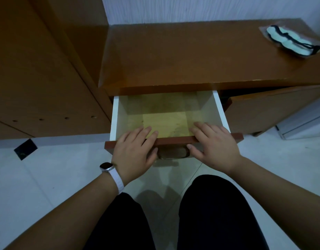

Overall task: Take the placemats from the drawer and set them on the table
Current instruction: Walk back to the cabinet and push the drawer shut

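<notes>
The wooden drawer [114, 120] under the brown table top [173, 56] stands pulled out. Its yellowish bottom shows, with a brighter rectangular patch in the middle; I cannot tell whether that is a mat or light. My left hand [135, 150], with a white watch on the wrist, lies over the left part of the drawer's red-brown front edge, fingers reaching inside and thumb on the front face. My right hand [217, 147] holds the right part of the same edge in the same way. The metal handle [173, 153] sits between my thumbs.
A pale green flat item with black edging [292, 40], in clear wrap, lies on the table's far right. A tall brown cabinet [38, 78] stands to the left. A cupboard door [272, 112] hangs ajar to the right of the drawer. My knees are below, over the white tiled floor.
</notes>
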Action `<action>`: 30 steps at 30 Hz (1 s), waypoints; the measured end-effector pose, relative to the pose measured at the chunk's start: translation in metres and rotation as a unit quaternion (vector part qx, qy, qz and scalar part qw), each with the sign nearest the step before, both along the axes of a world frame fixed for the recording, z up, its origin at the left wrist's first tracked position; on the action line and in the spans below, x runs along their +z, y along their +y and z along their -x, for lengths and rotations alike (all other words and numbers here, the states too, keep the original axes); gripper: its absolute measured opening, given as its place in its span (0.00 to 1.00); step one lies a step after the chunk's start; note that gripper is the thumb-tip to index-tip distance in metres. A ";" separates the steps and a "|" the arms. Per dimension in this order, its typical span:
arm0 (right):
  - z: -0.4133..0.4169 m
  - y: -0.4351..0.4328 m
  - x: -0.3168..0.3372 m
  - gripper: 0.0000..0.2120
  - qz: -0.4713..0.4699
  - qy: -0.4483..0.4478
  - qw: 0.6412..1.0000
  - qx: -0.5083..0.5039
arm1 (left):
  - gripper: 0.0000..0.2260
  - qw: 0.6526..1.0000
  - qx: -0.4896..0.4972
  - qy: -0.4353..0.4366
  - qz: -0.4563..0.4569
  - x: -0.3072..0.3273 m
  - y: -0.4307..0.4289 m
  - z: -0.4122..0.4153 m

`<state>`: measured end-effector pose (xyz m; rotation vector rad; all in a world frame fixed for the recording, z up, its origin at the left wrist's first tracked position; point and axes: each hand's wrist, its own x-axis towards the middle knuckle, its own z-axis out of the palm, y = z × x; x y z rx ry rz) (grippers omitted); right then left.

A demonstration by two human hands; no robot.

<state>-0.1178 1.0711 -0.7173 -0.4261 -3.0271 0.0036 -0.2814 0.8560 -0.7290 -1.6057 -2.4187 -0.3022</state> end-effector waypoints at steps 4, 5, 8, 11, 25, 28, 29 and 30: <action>0.008 0.007 0.001 0.25 -0.010 0.007 1.000 -0.002 | 0.19 1.000 0.008 0.010 -0.001 -0.001 0.006 0.006; 0.010 0.008 0.001 0.25 -0.014 0.012 1.000 -0.002 | 0.19 1.000 0.012 0.017 -0.002 -0.002 0.008 0.007; 0.017 0.013 0.000 0.27 -0.022 0.030 0.999 -0.006 | 0.20 0.999 0.027 0.040 -0.002 -0.003 0.011 0.012; 0.024 0.017 0.000 0.29 -0.025 0.037 0.999 -0.011 | 0.21 0.998 0.044 0.051 0.013 -0.006 0.015 0.017; 0.069 0.048 0.010 0.38 -0.027 0.029 0.998 -0.046 | 0.29 0.994 0.081 0.061 0.027 -0.018 0.043 0.052; 0.078 0.057 0.018 0.41 -0.028 0.026 0.999 -0.034 | 0.31 0.993 0.079 0.078 0.026 -0.018 0.048 0.061; 0.081 0.061 0.020 0.42 -0.028 0.026 0.999 -0.032 | 0.31 0.993 0.082 0.080 0.027 -0.018 0.050 0.063; 0.083 0.064 0.021 0.43 -0.025 0.027 0.999 -0.031 | 0.31 0.993 0.085 0.081 0.027 -0.017 0.052 0.064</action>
